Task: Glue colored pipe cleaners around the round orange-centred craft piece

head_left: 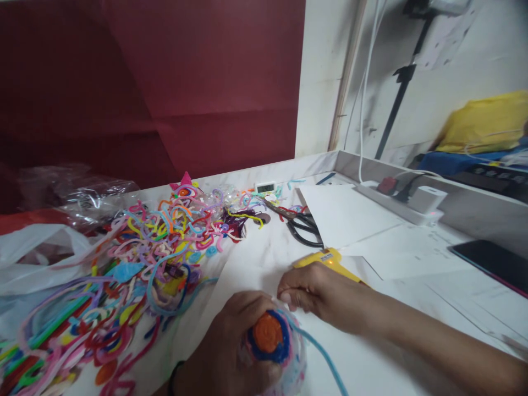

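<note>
Rounded whitish translucent object (294, 367): orange disc (268, 333), dark-blue ring (282, 352)
Left hand (238, 335): clasping it
Right hand (310, 288): pinched — contents unclear

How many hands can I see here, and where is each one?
2. The left hand grips the orange-and-blue craft piece at the bottom; the right hand is beside it, partly covering the yellow glue gun. No other hand shows.

A head-worn camera looks forward and down over the worktop (268, 237) — near enough that the left hand (233, 333) and right hand (315, 289) loom at bottom centre. Its view reaches a dark red sheet (206, 82) at upper left, a black pole (395, 110) at upper right.
</note>
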`<action>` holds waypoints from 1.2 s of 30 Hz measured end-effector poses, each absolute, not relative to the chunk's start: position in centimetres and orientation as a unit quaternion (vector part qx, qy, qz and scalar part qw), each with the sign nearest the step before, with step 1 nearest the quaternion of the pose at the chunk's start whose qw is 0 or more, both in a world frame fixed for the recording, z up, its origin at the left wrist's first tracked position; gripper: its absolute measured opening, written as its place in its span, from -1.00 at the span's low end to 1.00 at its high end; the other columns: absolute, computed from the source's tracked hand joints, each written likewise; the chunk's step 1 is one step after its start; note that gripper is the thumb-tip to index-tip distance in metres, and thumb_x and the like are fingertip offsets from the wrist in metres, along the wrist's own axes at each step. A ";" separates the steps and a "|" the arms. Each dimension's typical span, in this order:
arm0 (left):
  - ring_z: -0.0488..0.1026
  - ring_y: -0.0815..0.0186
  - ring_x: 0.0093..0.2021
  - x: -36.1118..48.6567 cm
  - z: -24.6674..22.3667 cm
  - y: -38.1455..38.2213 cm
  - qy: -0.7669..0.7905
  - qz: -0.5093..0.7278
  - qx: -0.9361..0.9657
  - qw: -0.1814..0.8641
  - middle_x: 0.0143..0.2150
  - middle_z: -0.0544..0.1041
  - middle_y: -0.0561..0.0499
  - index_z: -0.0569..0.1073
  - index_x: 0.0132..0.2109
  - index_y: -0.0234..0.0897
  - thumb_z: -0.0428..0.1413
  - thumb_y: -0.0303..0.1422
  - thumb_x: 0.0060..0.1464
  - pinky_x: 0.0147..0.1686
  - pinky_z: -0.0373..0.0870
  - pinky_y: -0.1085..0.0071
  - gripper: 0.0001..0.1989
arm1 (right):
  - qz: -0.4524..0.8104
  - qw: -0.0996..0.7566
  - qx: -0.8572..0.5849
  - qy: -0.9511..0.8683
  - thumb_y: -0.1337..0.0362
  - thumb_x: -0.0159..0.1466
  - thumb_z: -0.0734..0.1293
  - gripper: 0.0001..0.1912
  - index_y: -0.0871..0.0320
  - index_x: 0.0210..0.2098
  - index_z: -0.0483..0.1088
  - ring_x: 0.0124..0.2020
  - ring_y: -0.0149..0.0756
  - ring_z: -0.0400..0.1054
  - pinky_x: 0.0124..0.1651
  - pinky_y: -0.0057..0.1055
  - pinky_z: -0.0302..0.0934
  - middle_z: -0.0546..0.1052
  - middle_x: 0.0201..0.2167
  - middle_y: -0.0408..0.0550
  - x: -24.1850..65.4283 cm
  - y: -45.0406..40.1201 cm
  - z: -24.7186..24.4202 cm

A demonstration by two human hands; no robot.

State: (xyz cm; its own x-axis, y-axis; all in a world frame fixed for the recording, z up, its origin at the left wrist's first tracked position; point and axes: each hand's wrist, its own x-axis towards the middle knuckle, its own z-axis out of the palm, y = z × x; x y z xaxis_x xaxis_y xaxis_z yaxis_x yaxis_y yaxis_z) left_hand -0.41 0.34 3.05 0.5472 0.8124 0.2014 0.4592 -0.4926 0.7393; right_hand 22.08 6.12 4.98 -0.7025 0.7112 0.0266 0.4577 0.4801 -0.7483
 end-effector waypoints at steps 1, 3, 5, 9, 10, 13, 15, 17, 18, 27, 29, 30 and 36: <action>0.41 0.06 0.01 -0.4 3.1 0.4 0.384 0.277 0.820 0.321 -0.02 0.47 -0.06 0.41 0.00 -0.18 0.22 -0.25 0.02 0.06 0.35 0.23 -0.62 | 0.373 0.169 -0.366 -0.835 0.21 0.33 0.24 -0.79 0.12 -0.37 0.44 -0.50 -0.43 0.30 -0.45 -0.52 0.12 0.48 -0.50 -0.18 22.3 5.5 5.0; 0.42 0.07 0.01 -0.4 2.9 0.4 0.378 0.284 0.822 0.316 -0.02 0.48 -0.05 0.42 -0.01 -0.17 0.23 -0.24 0.02 0.06 0.36 0.24 -0.63 | 0.378 0.162 -0.408 -0.815 0.10 0.30 0.28 -0.76 0.10 -0.37 0.43 -0.55 -0.43 0.25 -0.53 -0.51 0.06 0.46 -0.55 -0.20 22.5 4.1 5.1; 0.41 0.08 0.05 -0.6 2.7 0.4 0.377 0.288 0.825 0.307 0.03 0.47 -0.05 0.39 0.05 -0.16 0.24 -0.24 0.02 0.09 0.36 0.24 -0.56 | 0.389 0.151 -0.444 -0.793 0.11 0.23 0.33 -0.81 0.08 -0.39 0.42 -0.56 -0.42 0.24 -0.55 -0.50 0.04 0.45 -0.57 -0.21 22.4 2.8 5.2; 0.39 0.04 0.12 -0.9 2.2 0.2 0.385 0.293 0.830 0.275 0.11 0.45 -0.09 0.31 0.18 -0.14 0.23 -0.19 0.06 0.16 0.34 0.19 -0.45 | 0.412 0.178 -0.438 -0.779 0.19 0.25 0.28 -0.86 0.08 -0.35 0.45 -0.47 -0.33 0.33 -0.45 -0.45 0.17 0.52 -0.47 -0.14 22.0 1.1 5.1; 0.39 0.04 0.14 -1.0 2.1 0.1 0.388 0.291 0.833 0.266 0.13 0.45 -0.10 0.29 0.20 -0.13 0.21 -0.19 0.08 0.17 0.33 0.18 -0.44 | 0.412 0.199 -0.423 -0.782 0.21 0.28 0.25 -0.83 0.08 -0.31 0.46 -0.42 -0.30 0.38 -0.38 -0.43 0.22 0.54 -0.41 -0.11 21.8 0.9 5.1; 0.37 0.02 0.19 -1.4 1.6 0.0 0.394 0.285 0.838 0.247 0.20 0.41 -0.12 0.25 0.25 -0.11 0.19 -0.18 0.11 0.20 0.31 0.16 -0.41 | 0.397 0.248 -0.398 -0.789 0.25 0.34 0.17 -0.76 0.09 -0.23 0.47 -0.28 -0.24 0.46 -0.21 -0.38 0.29 0.58 -0.28 -0.04 21.4 0.5 4.9; 0.37 0.01 0.20 -1.7 1.2 0.0 0.401 0.286 0.833 0.252 0.22 0.40 -0.13 0.23 0.28 -0.12 0.19 -0.14 0.12 0.18 0.34 0.15 -0.38 | 0.382 0.261 -0.394 -0.794 0.26 0.36 0.14 -0.74 0.11 -0.19 0.47 -0.27 -0.24 0.47 -0.20 -0.37 0.31 0.57 -0.28 -0.01 21.1 0.3 4.7; 0.37 -0.01 0.19 -1.9 0.8 0.0 0.406 0.291 0.826 0.262 0.22 0.40 -0.14 0.24 0.29 -0.12 0.19 -0.10 0.11 0.15 0.38 0.16 -0.35 | 0.366 0.264 -0.393 -0.801 0.26 0.36 0.14 -0.73 0.11 -0.12 0.45 -0.26 -0.23 0.47 -0.20 -0.38 0.32 0.57 -0.26 0.01 20.8 -0.1 4.5; 0.38 -0.01 0.19 -2.0 0.6 0.1 0.406 0.295 0.824 0.265 0.21 0.41 -0.13 0.24 0.30 -0.12 0.19 -0.09 0.11 0.14 0.40 0.17 -0.35 | 0.356 0.263 -0.394 -0.805 0.26 0.36 0.14 -0.72 0.11 -0.08 0.44 -0.26 -0.23 0.48 -0.20 -0.37 0.32 0.57 -0.24 0.03 20.6 -0.2 4.3; 0.38 0.00 0.21 -2.3 0.1 0.2 0.401 0.293 0.824 0.272 0.26 0.38 -0.16 0.21 0.30 -0.12 0.09 0.01 0.17 0.17 0.37 0.16 -0.36 | 0.239 0.266 -0.418 -0.835 0.25 0.34 0.14 -0.58 0.33 0.08 0.39 -0.35 -0.13 0.49 -0.34 -0.31 0.36 0.57 -0.27 0.16 19.9 -1.1 2.2; 0.38 0.00 0.21 -2.3 0.2 0.1 0.400 0.285 0.827 0.272 0.26 0.39 -0.14 0.21 0.31 -0.12 0.10 0.02 0.16 0.18 0.35 0.16 -0.35 | 0.243 0.268 -0.409 -0.838 0.27 0.35 0.13 -0.56 0.35 0.14 0.35 -0.31 -0.11 0.50 -0.29 -0.29 0.39 0.58 -0.25 0.18 20.1 -1.2 1.8; 0.37 0.00 0.22 -2.3 0.2 0.0 0.403 0.279 0.828 0.273 0.26 0.38 -0.14 0.20 0.31 -0.13 0.11 0.01 0.15 0.19 0.34 0.16 -0.34 | 0.253 0.266 -0.407 -0.836 0.27 0.36 0.12 -0.56 0.33 0.15 0.34 -0.29 -0.12 0.51 -0.26 -0.30 0.40 0.58 -0.25 0.17 20.3 -1.3 1.5; 0.34 0.01 0.24 -2.2 0.6 -0.4 0.424 0.273 0.819 0.273 0.28 0.36 -0.11 0.19 0.32 -0.08 0.15 -0.03 0.13 0.23 0.28 0.17 -0.33 | 0.238 0.333 -0.385 -0.827 0.27 0.35 0.17 -0.53 0.09 0.25 0.26 -0.29 -0.13 0.55 -0.24 -0.32 0.45 0.62 -0.23 0.08 20.8 -1.5 -0.5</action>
State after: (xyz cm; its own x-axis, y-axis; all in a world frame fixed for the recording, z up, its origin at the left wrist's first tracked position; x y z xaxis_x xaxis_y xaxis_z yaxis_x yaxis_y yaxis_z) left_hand -2.20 -0.38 0.55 0.4913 0.8437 0.2163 0.5460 -0.4919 0.6782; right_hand 20.85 -1.48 -0.53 -0.4813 0.7960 0.3671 0.4792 0.5896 -0.6502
